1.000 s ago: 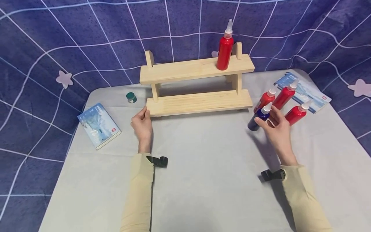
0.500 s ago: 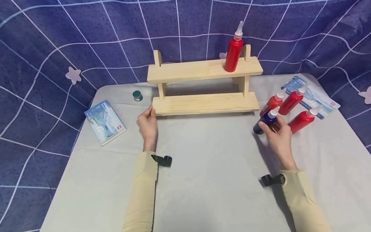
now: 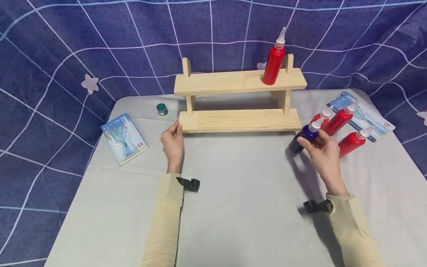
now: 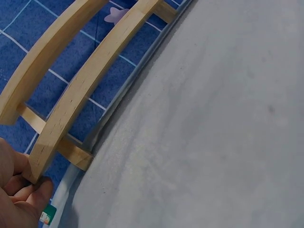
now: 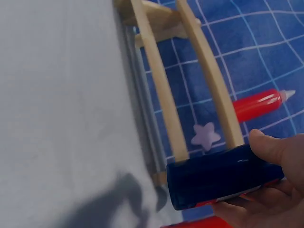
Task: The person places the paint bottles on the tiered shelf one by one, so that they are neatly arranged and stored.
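My left hand [image 3: 172, 142] pinches the left end of the lower board of a two-tier wooden shelf [image 3: 240, 120]; the left wrist view shows thumb and fingers around that board end. In my right hand [image 3: 324, 154] is a dark blue squeeze bottle [image 3: 305, 136] with a pale pointed nozzle, tilted, just off the shelf's right end. The right wrist view shows the bottle [image 5: 213, 178] gripped between thumb and fingers, its shadow falling on the tablecloth. One red squeeze bottle [image 3: 274, 66] stands on the upper board, toward the right.
Beyond my right hand stand more red bottles: one [image 3: 338, 121] at the back, one [image 3: 351, 144] nearer, and a partly hidden one [image 3: 321, 118]. A blue-white book [image 3: 367, 118] lies behind them. At left are another book [image 3: 125, 139] and a small green jar [image 3: 162, 109].
My right hand has lifted the blue bottle slightly and shifted it left, away from the red bottles. The left hand keeps its grip on the shelf. The head view has panned left.
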The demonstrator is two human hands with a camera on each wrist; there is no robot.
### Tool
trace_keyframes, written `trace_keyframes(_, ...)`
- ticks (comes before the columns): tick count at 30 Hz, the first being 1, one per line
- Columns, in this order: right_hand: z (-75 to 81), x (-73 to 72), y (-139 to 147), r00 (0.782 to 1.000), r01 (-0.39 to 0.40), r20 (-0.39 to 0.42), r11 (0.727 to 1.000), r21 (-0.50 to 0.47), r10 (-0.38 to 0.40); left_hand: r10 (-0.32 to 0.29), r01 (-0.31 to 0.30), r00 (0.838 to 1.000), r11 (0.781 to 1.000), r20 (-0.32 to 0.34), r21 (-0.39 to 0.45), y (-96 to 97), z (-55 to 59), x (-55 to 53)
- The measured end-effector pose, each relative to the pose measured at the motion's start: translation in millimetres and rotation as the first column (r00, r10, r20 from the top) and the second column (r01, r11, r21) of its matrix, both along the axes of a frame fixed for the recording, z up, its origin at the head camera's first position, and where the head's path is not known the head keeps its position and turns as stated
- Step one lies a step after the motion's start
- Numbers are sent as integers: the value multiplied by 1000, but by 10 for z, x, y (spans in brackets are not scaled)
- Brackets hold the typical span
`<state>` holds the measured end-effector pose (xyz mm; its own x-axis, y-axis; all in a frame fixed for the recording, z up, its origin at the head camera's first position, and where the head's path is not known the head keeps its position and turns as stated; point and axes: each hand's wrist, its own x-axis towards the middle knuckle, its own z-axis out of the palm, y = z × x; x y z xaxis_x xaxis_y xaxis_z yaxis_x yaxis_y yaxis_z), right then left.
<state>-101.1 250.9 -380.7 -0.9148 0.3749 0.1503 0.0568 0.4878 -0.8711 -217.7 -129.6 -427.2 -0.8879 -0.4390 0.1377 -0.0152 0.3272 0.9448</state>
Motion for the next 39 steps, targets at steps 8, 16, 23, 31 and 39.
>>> trace_keyframes(8,144,-100,-136,997,-70,-46,997,-32,68,-16,16,1000,1000,-2,8,-8,6,4)
trace_keyframes(16,256,-196,-266,994,-96,-56,995,-34,94,-3,3,1000,1000,-7,-14,-5,19,11)
trace_keyframes(23,370,-310,-375,986,-141,-91,989,-41,137,-4,3,1000,999,-3,-37,-12,-2,13)
trace_keyframes(31,524,-468,-544,970,-206,-145,976,-66,195,6,-7,1000,999,-27,-34,-13,-11,25)
trace_keyframes(39,621,-626,-651,963,-222,-171,973,-71,207,-9,8,1000,999,-30,-39,-20,-6,39)
